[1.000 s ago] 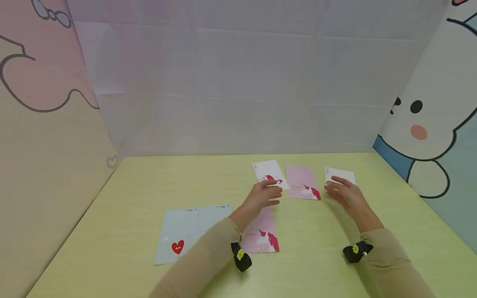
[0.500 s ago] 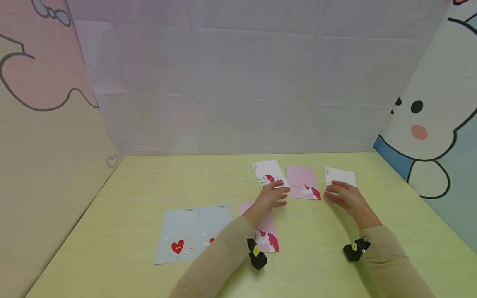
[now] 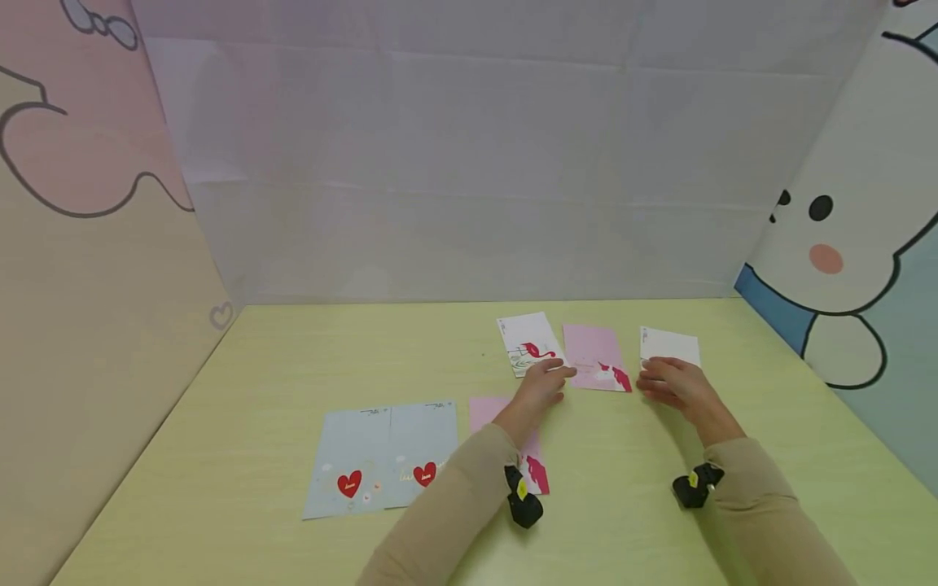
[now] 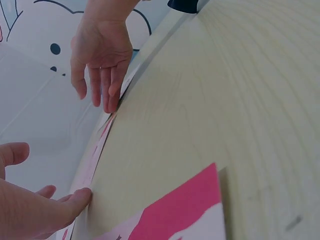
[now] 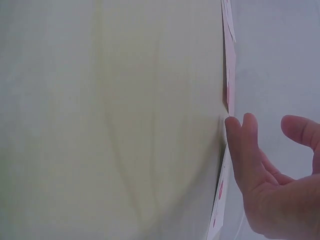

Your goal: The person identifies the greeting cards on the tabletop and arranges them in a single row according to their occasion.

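My left hand [image 3: 541,392] is just in front of a white card with a red flamingo [image 3: 529,334] and a pink unicorn card [image 3: 589,350]. Its fingers are loosely extended with nothing between them; the left wrist view shows the fingertips close to the row of cards. Over the near part of a plain-topped white card [image 3: 668,343] reaches my right hand [image 3: 680,392], hiding that part. In the right wrist view its thumb and fingers stand apart, fingertips at the card's edge. Whether they touch it I cannot tell. A second pink unicorn card [image 3: 537,474] lies partly under my left forearm.
Two pale blue cards with red hearts, a left one [image 3: 355,446] and a right one [image 3: 419,439], lie side by side at the front left. A white sheet [image 3: 440,179] hangs behind the table [image 3: 249,456]. Printed panels stand on both sides.
My left hand has moved right and slightly nearer, uncovering the flamingo and the second heart. The right hand has stayed almost in place, its fingers dipping a little. The cards have not moved.
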Demonstrator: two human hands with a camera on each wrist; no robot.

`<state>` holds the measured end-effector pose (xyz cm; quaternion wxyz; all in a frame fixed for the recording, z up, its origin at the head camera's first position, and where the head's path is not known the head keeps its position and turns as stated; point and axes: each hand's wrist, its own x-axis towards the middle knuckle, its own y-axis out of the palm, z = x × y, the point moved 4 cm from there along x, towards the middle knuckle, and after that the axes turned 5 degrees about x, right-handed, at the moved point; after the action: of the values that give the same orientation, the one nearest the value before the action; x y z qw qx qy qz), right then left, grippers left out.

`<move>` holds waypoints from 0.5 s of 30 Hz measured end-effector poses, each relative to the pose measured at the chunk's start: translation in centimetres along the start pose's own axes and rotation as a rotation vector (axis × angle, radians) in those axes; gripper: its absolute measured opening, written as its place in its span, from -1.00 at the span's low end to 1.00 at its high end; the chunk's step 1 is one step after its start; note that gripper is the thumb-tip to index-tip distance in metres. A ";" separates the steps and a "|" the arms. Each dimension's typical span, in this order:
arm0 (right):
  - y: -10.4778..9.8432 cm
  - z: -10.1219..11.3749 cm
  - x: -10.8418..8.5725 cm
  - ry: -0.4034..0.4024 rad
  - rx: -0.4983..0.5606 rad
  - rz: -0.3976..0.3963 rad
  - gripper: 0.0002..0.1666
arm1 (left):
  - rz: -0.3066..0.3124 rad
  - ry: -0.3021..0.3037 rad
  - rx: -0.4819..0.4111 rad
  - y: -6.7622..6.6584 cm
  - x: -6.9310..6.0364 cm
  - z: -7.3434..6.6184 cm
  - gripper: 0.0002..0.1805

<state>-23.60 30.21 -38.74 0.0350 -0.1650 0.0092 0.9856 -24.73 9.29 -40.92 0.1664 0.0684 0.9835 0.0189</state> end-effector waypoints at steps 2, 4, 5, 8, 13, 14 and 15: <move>0.1 0.0 0.0 0.009 -0.011 -0.004 -0.31 | -0.004 0.008 -0.016 0.1 0.1 0.1 -0.52; 0.2 0.1 0.0 0.017 -0.026 -0.011 -0.31 | -0.009 0.016 -0.026 0.3 0.1 0.1 -0.52; 0.3 0.1 -0.1 0.020 -0.033 -0.016 -0.31 | -0.007 0.018 -0.030 0.3 0.1 0.1 -0.51; 0.5 0.2 -0.2 0.015 -0.059 -0.012 -0.35 | -0.007 0.023 -0.014 0.5 0.2 0.1 -0.51; 0.7 0.1 -0.2 -0.008 -0.067 0.011 -0.42 | -0.017 0.004 0.020 0.7 0.4 0.3 -0.53; 0.8 0.1 -0.2 -0.010 -0.068 0.014 -0.43 | -0.020 -0.002 0.020 0.8 0.4 0.3 -0.54; 0.8 0.1 -0.2 -0.009 -0.066 0.013 -0.43 | -0.019 -0.005 0.016 0.8 0.4 0.3 -0.53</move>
<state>-23.46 29.39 -38.59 0.0229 -0.1615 -0.0226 0.9863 -24.89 10.14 -41.30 0.1683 0.0603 0.9839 0.0091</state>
